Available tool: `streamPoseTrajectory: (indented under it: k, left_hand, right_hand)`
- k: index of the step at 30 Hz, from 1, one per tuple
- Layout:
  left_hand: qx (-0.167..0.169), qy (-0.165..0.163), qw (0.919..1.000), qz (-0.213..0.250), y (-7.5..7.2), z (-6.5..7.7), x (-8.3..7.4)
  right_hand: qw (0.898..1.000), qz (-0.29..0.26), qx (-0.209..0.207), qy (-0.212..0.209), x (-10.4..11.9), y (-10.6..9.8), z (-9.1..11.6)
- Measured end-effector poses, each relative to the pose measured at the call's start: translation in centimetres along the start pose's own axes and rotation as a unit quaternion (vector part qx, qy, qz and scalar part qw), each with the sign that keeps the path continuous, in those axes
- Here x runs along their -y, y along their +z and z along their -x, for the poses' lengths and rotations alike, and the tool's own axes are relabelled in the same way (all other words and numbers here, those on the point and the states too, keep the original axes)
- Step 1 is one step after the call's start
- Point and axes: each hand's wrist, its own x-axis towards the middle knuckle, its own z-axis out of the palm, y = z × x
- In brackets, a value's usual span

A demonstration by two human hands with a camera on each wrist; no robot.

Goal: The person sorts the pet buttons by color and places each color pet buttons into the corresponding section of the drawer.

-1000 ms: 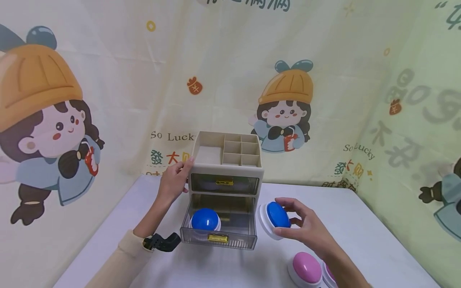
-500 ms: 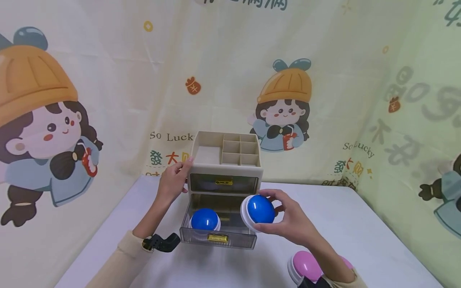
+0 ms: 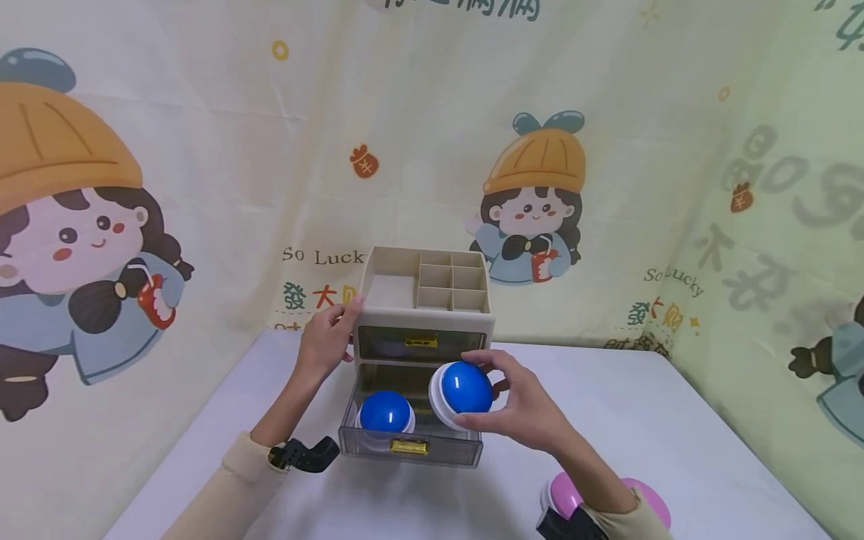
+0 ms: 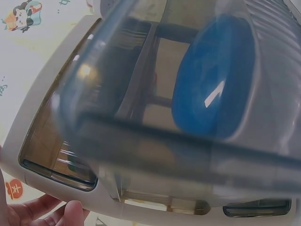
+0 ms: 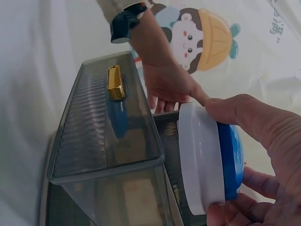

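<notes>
In the head view, a beige desktop organizer (image 3: 424,322) stands on the table with its smoky lower drawer (image 3: 448,454) pulled out. One blue dome push button (image 3: 385,411) with a white base sits in the drawer's left half. My right hand (image 3: 516,401) pinches a second blue push button (image 3: 466,388) by its rim, tilted, over the drawer's right half. The right wrist view shows its white base (image 5: 202,160) between thumb and fingers. My left hand (image 3: 327,337) holds the organizer's left side, a digit at the upper edge; its fingertips (image 4: 73,214) show beside the casing in the left wrist view.
Two pink push buttons lie at the front right, one pink dome (image 3: 565,493) partly behind the right forearm and the other pink dome (image 3: 649,501) beside it. The upper drawer (image 3: 385,343) is closed. A printed cloth (image 3: 418,202) hangs behind the white table (image 3: 594,375).
My right hand has carried the blue push button leftward, from beside the organizer to over the open drawer. The left hand and organizer stay put.
</notes>
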Motion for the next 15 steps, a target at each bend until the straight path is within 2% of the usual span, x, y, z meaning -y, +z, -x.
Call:
streamPoseTrajectory:
  k: [15]
  left_hand:
    - [0.000,-0.004,1.0000,0.001,-0.04,0.10,-0.19]
  right_hand:
    - [0.999,-0.012,0.045,-0.002,-0.14,0.95,-1.08]
